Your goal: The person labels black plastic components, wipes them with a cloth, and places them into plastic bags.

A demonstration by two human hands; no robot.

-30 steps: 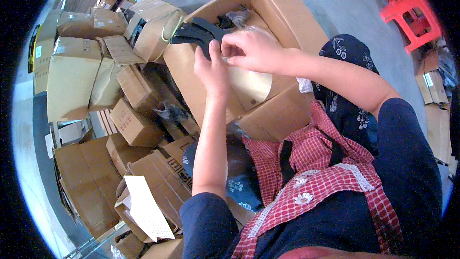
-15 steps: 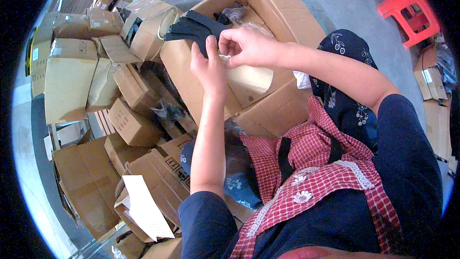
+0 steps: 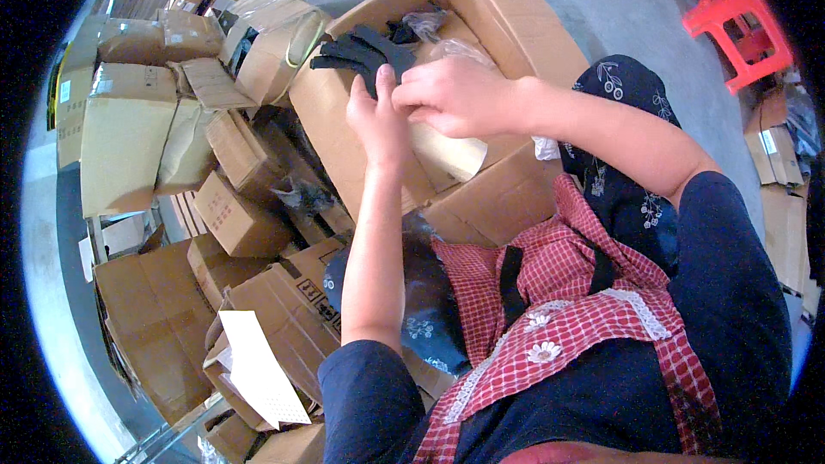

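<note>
Nearby, brown boxes crowd the open carton; the left hand grips black strips; the right hand hides its own grip, state unclear.

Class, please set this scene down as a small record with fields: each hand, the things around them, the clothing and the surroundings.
Left hand: at the black bundle, grip partly hidden
Right hand: curled beside the left hand, fingertips hidden
Open box: cardboard, beneath both hands
Pale sheet: below the right hand in the picture
Cardboard boxes: piled at left
Stool: red, upper right
Apron: red, checked
</note>
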